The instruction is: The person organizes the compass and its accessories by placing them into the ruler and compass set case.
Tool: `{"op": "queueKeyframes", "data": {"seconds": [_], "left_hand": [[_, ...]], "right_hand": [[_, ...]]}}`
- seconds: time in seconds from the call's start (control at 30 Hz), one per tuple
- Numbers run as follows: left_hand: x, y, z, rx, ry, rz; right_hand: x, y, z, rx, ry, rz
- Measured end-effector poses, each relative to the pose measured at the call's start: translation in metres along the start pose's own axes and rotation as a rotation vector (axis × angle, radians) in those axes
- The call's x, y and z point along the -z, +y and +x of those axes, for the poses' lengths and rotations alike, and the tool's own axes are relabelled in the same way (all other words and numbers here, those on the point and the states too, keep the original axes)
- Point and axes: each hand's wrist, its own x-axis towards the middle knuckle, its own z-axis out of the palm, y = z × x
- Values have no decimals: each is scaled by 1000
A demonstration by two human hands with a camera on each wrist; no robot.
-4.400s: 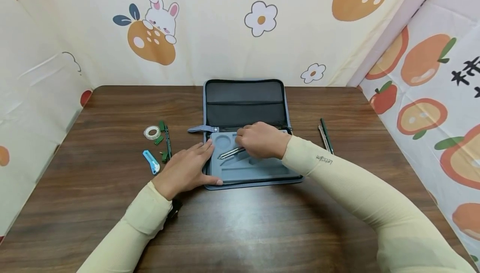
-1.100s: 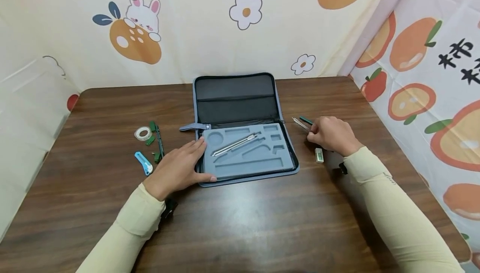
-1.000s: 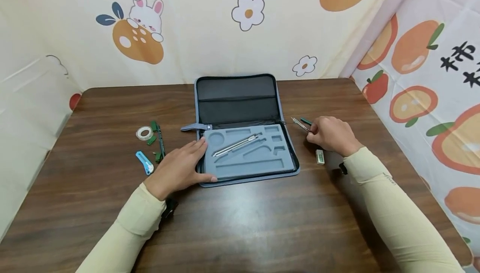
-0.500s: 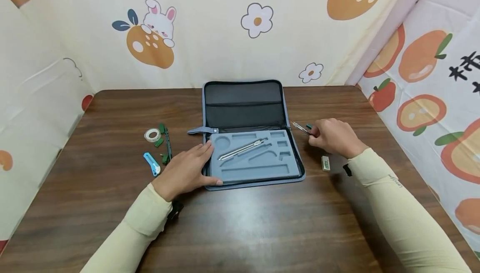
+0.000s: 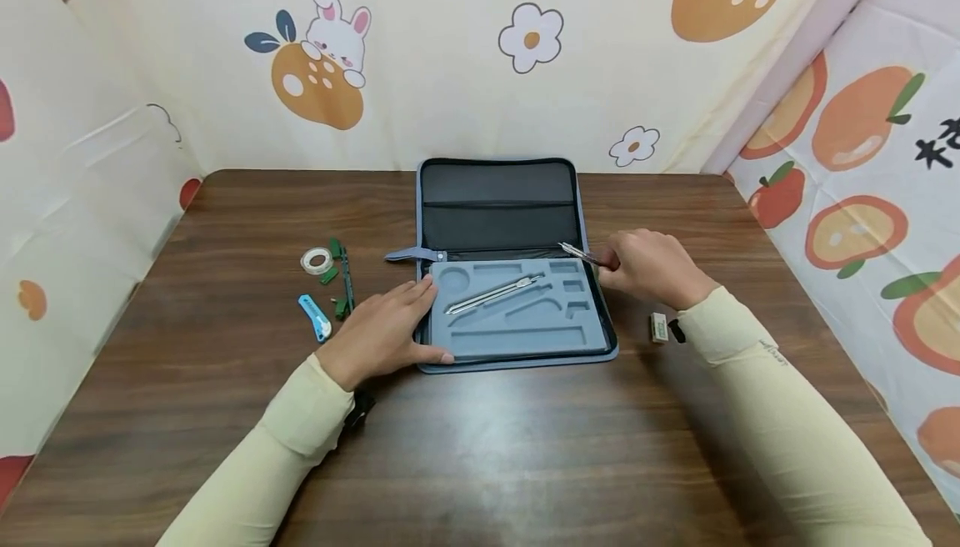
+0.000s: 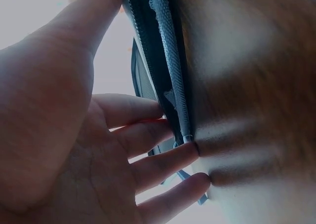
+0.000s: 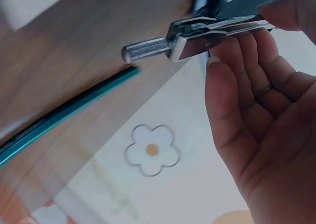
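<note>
In the head view an open zip case [image 5: 498, 226] holds a grey-blue moulded tray [image 5: 517, 338]. My left hand [image 5: 386, 330] rests along the case's left side, thumb on the tray's front left corner; the left wrist view shows its fingers extended beside the zip edge [image 6: 170, 51]. My right hand [image 5: 648, 268] pinches a metal drawing compass [image 5: 576, 253] above the case's right edge. Its hinge and ridged handle [image 7: 148, 50] show in the right wrist view. A second silver compass-like instrument [image 5: 491, 294] lies slantwise on the tray.
Left of the case lie a tape roll [image 5: 317, 261], a blue-and-white cutter [image 5: 315, 318], small green pieces [image 5: 327, 275] and a dark pen-like stick [image 5: 347, 280]. A small white-and-green block [image 5: 659, 328] sits right of it. A green pencil [image 7: 74, 108] lies on the table.
My right hand has gone from the tray to the table's right side, picked up the compass there and carried it left to the case's edge. My left hand has stayed put.
</note>
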Motion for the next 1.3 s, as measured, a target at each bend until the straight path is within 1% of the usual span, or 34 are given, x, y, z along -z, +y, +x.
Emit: {"op": "queueKeyframes", "data": {"seconds": [0.23, 0.37, 0.53, 0.7, 0.83, 1.03, 1.3], "left_hand": [[0, 0, 1, -3, -4, -11], [0, 0, 2, -4, -8, -13], [0, 0, 3, 3, -20, -16], [2, 1, 3, 11, -31, -25], [2, 1, 2, 9, -39, -30], [1, -1, 3, 7, -33, -31], [1, -1, 3, 20, -30, -33]], "right_hand": [[4, -21, 15, 115, 44, -22], [6, -34, 22, 195, 81, -29], [8, -50, 30, 294, 94, 11], [6, -65, 37, 327, 69, 48], [3, -75, 41, 358, 23, 54], [-2, -91, 44, 444, -28, 58], [-9, -111, 45, 598, -58, 53]]}}
